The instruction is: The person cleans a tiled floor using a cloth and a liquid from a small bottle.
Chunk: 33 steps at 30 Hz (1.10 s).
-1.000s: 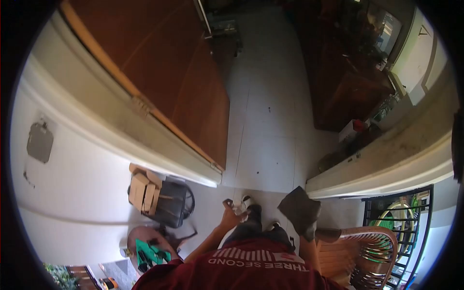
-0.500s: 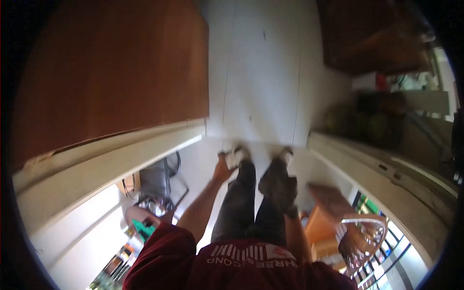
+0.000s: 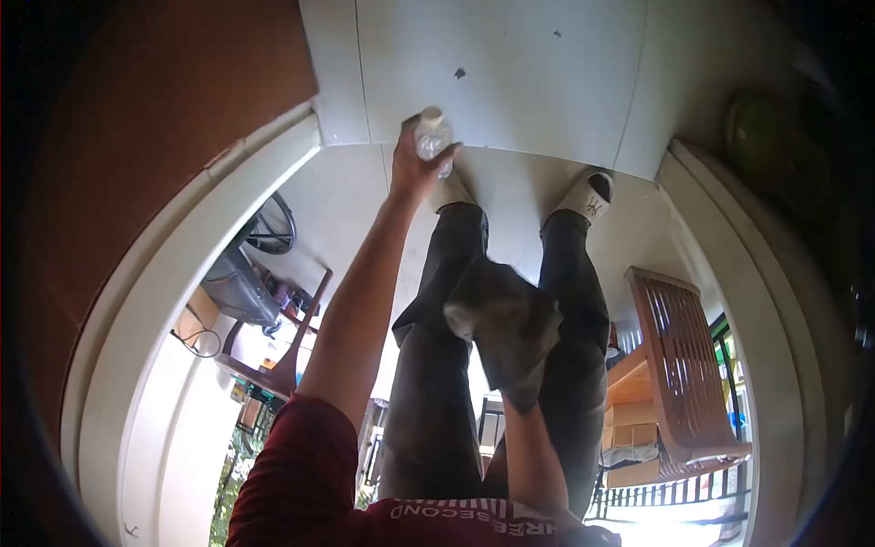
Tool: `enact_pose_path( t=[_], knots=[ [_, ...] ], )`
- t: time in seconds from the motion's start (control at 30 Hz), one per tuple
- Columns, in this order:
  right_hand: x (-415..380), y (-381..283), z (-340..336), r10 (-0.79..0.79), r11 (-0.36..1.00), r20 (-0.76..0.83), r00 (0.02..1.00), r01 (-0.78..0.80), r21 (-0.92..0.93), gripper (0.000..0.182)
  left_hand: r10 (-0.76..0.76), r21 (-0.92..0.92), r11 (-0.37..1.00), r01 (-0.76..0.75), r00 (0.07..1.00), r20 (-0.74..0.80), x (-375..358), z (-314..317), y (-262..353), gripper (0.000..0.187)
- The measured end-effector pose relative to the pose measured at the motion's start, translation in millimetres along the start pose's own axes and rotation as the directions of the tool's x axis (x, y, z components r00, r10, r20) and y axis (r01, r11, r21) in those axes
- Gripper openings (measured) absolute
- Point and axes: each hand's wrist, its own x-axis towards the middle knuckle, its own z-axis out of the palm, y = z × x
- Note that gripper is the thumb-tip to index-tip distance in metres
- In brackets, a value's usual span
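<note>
A small clear bottle [image 3: 433, 137] is held in the left hand [image 3: 415, 169], the grip closed round its body, out ahead over the doorway threshold [image 3: 510, 150]. A dark cloth [image 3: 506, 328] is clamped in the right hand [image 3: 521, 394], which it hides, low before the legs. Both items appear in hand, carrying apparently underway. The white door frame [image 3: 182, 273] crowds the left; pale floor [image 3: 510, 73] lies open ahead; a wooden chair [image 3: 684, 356] stands close right.

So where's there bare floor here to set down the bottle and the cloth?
The white tiled floor ahead of the shoes is bare, between the brown door and the right door frame. It is crowded behind: a wooden chair at right, a cluttered table at left.
</note>
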Motion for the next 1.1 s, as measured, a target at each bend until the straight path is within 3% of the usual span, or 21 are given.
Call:
enact_pose_path(
  t=[0.03,0.1,0.13,0.2,0.27,0.37,0.4,0.5,0.6,0.7,0.8,1.0,1.1],
  knots=[
    [-4.3,14.2,-8.9,-0.073,0.900,-0.038,0.997,0.050,-0.434,0.054,0.044,-0.002,0.999,-0.044,0.999,0.017,12.3,7.6,-4.6,0.076],
    [-8.6,29.3,-11.3,-0.040,0.916,-0.100,0.994,-0.004,-0.401,0.048,-0.051,0.038,0.998,0.051,0.998,0.021,31.7,21.7,-12.7,0.075],
    [-9.8,34.8,-8.9,0.092,0.993,-0.113,0.989,-0.084,0.078,0.047,-0.093,0.056,0.994,0.091,0.995,0.023,41.4,26.4,-14.6,0.075],
    [2.9,24.8,-4.4,-0.005,0.970,0.012,1.000,0.002,0.242,0.040,-0.124,0.152,0.982,0.112,0.990,0.071,57.6,31.2,-17.8,0.076],
    [-8.2,30.3,-11.8,0.058,0.970,-0.048,0.997,-0.045,0.240,0.045,-0.076,0.237,0.970,0.045,0.990,0.119,76.0,39.8,-40.6,0.082],
    [-17.4,35.9,-23.5,0.176,0.909,-0.110,0.978,-0.119,0.399,0.047,-0.214,0.437,0.889,0.137,0.968,0.132,96.9,39.8,-33.5,0.086],
    [-16.7,35.6,-25.2,0.185,0.904,-0.117,0.976,-0.123,0.408,0.047,-0.267,0.453,0.878,0.153,0.943,0.199,104.8,36.1,-34.5,0.088],
    [-16.6,31.8,-27.3,0.186,0.915,-0.128,0.974,-0.124,0.385,0.046,-0.239,0.566,0.818,0.105,0.956,0.168,114.0,37.3,-32.0,0.090],
    [-19.8,32.5,-30.0,0.190,0.922,-0.141,0.972,-0.127,0.366,0.046,-0.235,0.548,0.831,0.093,0.952,0.195,120.3,37.3,-29.8,0.089],
    [-20.7,33.0,-32.6,0.194,0.924,-0.152,0.969,-0.129,0.360,0.046,-0.111,0.599,0.801,0.003,0.983,0.144,125.9,44.2,-34.5,0.087],
    [-21.4,32.7,-36.2,0.193,0.927,-0.159,0.968,-0.127,0.353,0.046,-0.187,0.728,0.686,0.017,0.970,0.153,125.4,50.0,-29.1,0.084],
    [-26.0,29.1,-42.0,0.206,0.928,-0.166,0.964,-0.139,0.346,0.047,-0.171,0.823,0.567,0.017,0.980,0.097,118.5,61.3,-22.9,0.079],
    [-27.0,27.4,-44.5,0.210,0.928,-0.170,0.963,-0.142,0.343,0.048,-0.049,0.772,0.635,-0.021,0.997,0.067,112.7,64.7,-28.9,0.076]
  ],
)
